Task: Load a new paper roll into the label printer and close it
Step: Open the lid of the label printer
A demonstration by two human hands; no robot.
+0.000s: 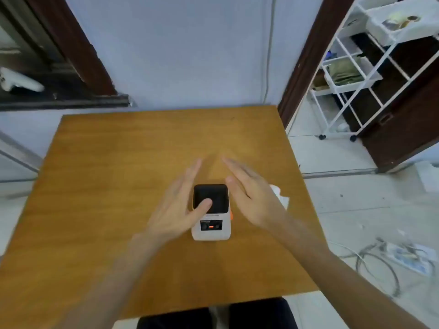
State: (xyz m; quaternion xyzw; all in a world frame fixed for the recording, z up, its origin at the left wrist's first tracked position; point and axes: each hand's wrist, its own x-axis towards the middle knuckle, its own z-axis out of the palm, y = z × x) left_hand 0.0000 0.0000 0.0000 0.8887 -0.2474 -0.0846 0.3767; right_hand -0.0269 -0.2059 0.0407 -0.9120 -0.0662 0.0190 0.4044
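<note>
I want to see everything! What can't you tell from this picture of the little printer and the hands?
- Head view: the white thing behind the right hand is mostly hidden; paper roll or not, unclear.
- Label printer: its left side is covered by the left hand; panel text too small.
- Fingertips blurred.

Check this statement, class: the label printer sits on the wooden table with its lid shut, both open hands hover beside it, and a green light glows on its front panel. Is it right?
Not quite: the head view shows the light on the label printer glowing orange, not green. The rest stands: lid shut, wooden table, open left hand and right hand on either side.
</note>
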